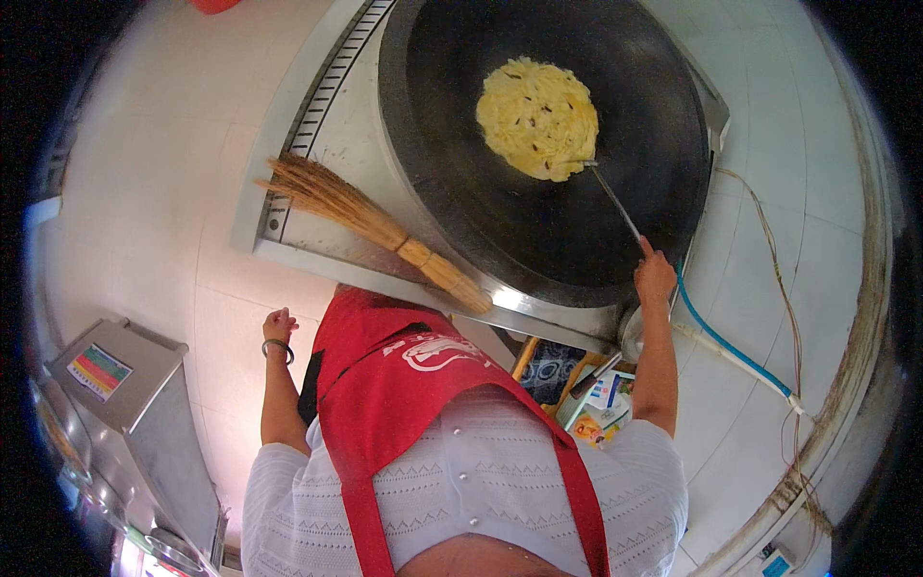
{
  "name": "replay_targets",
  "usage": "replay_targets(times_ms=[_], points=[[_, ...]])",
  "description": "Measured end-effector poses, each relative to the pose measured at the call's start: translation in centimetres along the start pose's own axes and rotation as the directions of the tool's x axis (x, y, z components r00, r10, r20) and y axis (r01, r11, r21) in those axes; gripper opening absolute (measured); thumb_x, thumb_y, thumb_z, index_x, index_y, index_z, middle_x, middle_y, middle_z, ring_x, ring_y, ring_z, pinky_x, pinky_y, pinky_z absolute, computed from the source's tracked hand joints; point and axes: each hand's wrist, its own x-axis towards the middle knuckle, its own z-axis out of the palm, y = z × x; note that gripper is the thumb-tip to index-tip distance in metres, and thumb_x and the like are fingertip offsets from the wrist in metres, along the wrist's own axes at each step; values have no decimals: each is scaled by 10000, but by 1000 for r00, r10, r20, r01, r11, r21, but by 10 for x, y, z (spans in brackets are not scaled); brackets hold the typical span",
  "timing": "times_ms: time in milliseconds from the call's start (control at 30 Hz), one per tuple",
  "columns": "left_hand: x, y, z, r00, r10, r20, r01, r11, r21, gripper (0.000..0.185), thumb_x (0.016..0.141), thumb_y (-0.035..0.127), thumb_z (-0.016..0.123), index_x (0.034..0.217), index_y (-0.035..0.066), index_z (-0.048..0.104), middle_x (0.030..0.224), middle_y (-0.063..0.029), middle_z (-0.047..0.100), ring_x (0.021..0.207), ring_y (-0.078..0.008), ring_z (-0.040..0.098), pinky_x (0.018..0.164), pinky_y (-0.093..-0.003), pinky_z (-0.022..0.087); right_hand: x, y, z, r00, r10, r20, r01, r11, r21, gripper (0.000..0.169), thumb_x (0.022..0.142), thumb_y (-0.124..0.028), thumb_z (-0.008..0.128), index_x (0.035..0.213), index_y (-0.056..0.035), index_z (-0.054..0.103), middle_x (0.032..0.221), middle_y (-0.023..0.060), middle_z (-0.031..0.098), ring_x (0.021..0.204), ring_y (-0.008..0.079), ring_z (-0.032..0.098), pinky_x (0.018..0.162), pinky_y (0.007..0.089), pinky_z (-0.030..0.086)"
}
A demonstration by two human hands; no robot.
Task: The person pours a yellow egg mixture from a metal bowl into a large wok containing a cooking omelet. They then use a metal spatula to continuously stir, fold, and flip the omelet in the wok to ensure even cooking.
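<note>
My right hand (655,275) grips a long thin metal handle that belongs to a cooking turner (614,195), with the index finger laid along it. The tool's tip meets the lower right edge of a round yellow mass of beaten egg (537,119), dotted with dark bits. Under the egg is a large black wok (497,216). Away from the stove, at my left side, my left hand (280,326) hangs with loosely bent fingers and nothing visible in it. A dark bangle (277,349) circles that wrist.
A straw whisk broom (382,229) lies across the steel stove top (339,191), left of the wok. Below the stove's front edge, a dark-handled utensil (595,375) stands near printed packages (604,407). A blue hose (728,353) crosses the tiles at right. A steel cabinet (119,375) stands at left.
</note>
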Motion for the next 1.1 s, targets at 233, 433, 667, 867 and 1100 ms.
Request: replay_targets(times_ms=[233,433,667,867,1100], points=[[-1,-1,2,1000,-9,0,9,1000,22,336,846,269,563,1005,-26,545,709,-101,634,554,-163,624,464,-247,428,24,22,32,994,-10,107,16,998,-55,590,703,-100,612,1256,-253,475,816,109,573,673,282,601,557,387,489],[-7,10,-3,999,-11,-32,15,994,111,337,842,270,566,999,-27,546,711,-104,634,561,-161,627,462,-250,426,97,-21,68,997,-28,67,25,999,38,562,729,-90,608,1259,-214,466,893,123,594,749,289,613,622,389,504],[-14,4,-11,997,-30,-75,33,999,38,342,831,275,570,993,-25,547,720,-113,635,561,-166,624,469,-250,434,160,-79,39,1000,-29,7,27,991,128,423,808,-86,506,1225,-158,507,822,150,603,730,289,617,594,402,505],[-18,3,-10,996,-26,-80,30,999,44,361,828,299,569,1000,-18,550,726,-110,638,566,-163,625,475,-247,432,194,-105,23,1000,4,4,-5,978,210,476,773,-85,550,1239,-165,491,871,150,623,782,306,617,665,401,509],[-17,-5,-9,995,-55,-78,59,997,48,377,831,310,568,1025,-11,533,732,-103,641,572,-158,627,477,-252,426,198,-104,-38,991,105,84,-122,964,237,438,788,-116,516,1212,-226,521,976,131,628,885,307,610,730,408,496]])
